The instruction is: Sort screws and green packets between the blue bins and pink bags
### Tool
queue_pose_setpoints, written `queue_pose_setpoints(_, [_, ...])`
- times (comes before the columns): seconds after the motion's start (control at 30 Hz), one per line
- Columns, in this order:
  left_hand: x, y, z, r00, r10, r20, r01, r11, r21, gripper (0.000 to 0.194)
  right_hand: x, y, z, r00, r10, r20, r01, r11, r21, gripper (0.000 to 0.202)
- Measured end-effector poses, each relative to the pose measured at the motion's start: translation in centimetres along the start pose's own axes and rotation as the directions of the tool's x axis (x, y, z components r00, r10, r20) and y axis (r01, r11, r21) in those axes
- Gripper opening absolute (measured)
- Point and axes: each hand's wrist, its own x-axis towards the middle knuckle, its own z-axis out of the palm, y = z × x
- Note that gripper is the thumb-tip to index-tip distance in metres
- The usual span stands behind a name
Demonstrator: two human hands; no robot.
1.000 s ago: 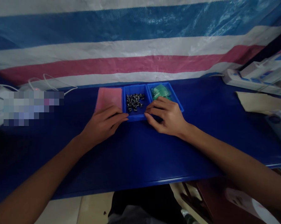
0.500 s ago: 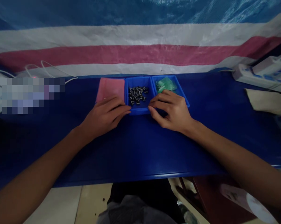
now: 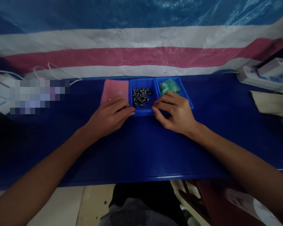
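Three blue bins stand side by side. The left one bears pink sheets [image 3: 115, 89], the middle bin [image 3: 145, 112] holds several small dark metal parts [image 3: 140, 96], and the right bin [image 3: 187, 97] holds green plastic bags [image 3: 170, 85]. My left hand [image 3: 113, 116] rests over the front of the pink sheets, its fingers bent together and their tips at the middle bin's front left corner. At that bin's front right corner are the fingertips of my right hand [image 3: 175, 111], curled over the front of the right bin. Whether the fingers pinch the rims is unclear.
A blue table [image 3: 136, 150] lies under the bins. White power strips [image 3: 256, 78] and a brown paper piece [image 3: 270, 102] are at the right. White cables [image 3: 54, 70] and a blurred-out item are at the left. Behind hangs a striped sheet [image 3: 141, 56].
The whole view has shifted slightly, so bins and hands appear a little further right. Both hands keep their places at the bins.
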Motion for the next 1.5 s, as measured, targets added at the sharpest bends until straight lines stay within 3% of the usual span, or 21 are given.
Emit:
queue_pose_setpoints(0.27, [0.3, 0.2, -0.5, 0.999, 0.031, -0.014, -0.030, 0.997, 0.066, 0.007, 0.1, -0.3, -0.3, 1.000, -0.016, 0.013, 0.016, 1.000, -0.016, 0.024])
queue_pose_setpoints(0.5, [0.3, 0.3, -0.8, 0.992, 0.069, -0.106, -0.055, 0.990, 0.128, 0.007, 0.8, -1.0, -1.4, 0.982, -0.084, -0.171, 0.083, 0.996, -0.011, 0.011])
queue_pose_setpoints(0.73, [-0.2, 0.2, -1.1, 0.986, 0.060, -0.153, -0.049, 0.996, 0.074, 0.010, 0.9, -1.4, -2.0, 0.974, -0.085, -0.208, 0.089, 0.996, 0.009, 0.014])
queue_pose_setpoints(0.93, [-0.3, 0.2, -1.3, 0.985, 0.001, -0.171, 0.025, 0.988, 0.150, 0.018, 0.9, -1.2, -2.1, 0.975, -0.082, -0.207, 0.083, 0.997, -0.002, 0.014])
queue_pose_setpoints(1.3, [0.1, -0.8, -1.1, 0.960, 0.014, -0.280, 0.065, 0.960, 0.271, 0.029, 1.0, -1.0, -2.2, 0.967, -0.071, -0.243, 0.066, 0.997, -0.027, 0.015])
queue_pose_setpoints(1.5, [-0.5, -0.5, -0.8, 0.968, -0.109, -0.226, 0.149, 0.974, 0.169, 0.041, 1.1, -1.1, -2.4, 0.968, -0.070, -0.242, 0.064, 0.997, -0.033, 0.014])
